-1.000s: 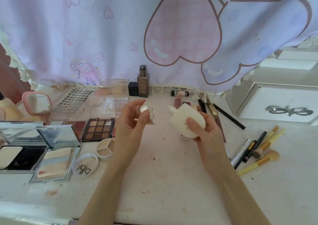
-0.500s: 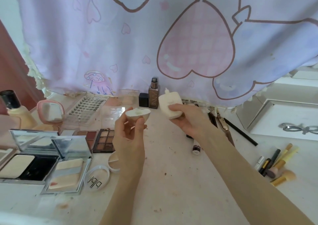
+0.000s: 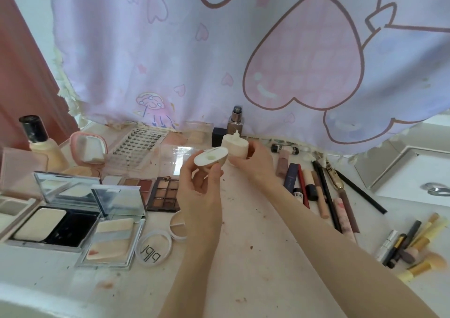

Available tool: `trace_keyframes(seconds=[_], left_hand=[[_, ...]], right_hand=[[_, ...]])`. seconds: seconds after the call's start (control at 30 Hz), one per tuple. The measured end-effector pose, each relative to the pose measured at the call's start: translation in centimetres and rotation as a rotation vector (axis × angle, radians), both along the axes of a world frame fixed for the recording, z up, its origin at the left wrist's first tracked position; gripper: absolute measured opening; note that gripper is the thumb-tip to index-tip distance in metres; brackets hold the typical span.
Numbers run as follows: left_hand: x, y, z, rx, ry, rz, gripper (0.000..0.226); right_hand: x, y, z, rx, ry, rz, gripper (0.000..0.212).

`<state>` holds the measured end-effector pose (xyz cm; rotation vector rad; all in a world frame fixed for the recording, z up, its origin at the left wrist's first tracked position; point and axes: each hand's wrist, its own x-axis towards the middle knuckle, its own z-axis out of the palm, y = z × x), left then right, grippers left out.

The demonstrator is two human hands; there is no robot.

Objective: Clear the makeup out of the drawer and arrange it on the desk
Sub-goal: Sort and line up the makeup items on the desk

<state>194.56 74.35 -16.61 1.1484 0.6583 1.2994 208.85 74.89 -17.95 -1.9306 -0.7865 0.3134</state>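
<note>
Cream bottle (image 3: 235,145) with nozzle tip upright, held above the desk (image 3: 255,257) back edge in the right hand (image 3: 253,162), fingers curled round it; its domed cap (image 3: 210,156) just left, almost touching, pinched in the left hand (image 3: 201,196), open side facing the camera.

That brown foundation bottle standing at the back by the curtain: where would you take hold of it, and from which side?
Grip the brown foundation bottle around its squarish body, below the narrower pump top, probably coming from above and the front. It stands upright against the curtain, with a dark box close on its left, and the right hand holding the cream bottle just in front, so the sides are crowded.
</note>
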Motion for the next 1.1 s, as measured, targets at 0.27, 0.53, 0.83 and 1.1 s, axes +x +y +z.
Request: trace_keyframes(seconds=[0.27, 0.53, 0.83, 1.1], left_hand=[[0.4, -0.2, 0.0, 0.065, 0.090, -0.047, 0.030], [0.6, -0.2, -0.4, 0.074, 0.144, -0.097, 0.036], [0.8, -0.4, -0.7, 0.068, 0.143, -0.149, 0.032], [0.9, -0.5, -0.9, 0.062, 0.113, 0.000, 0.031]], right_hand=[[0.5, 0.5, -0.3, -0.034, -0.042, -0.012, 0.034], [0.0, -3.0, 1.8, 0.209, 0.358, -0.005, 0.016], [-1.5, -8.0, 3.4, 0.205, 0.346, 0.404, 0.025], [-1.2, -6.5, 2.0, 0.081, 0.084, 0.172, 0.015]])
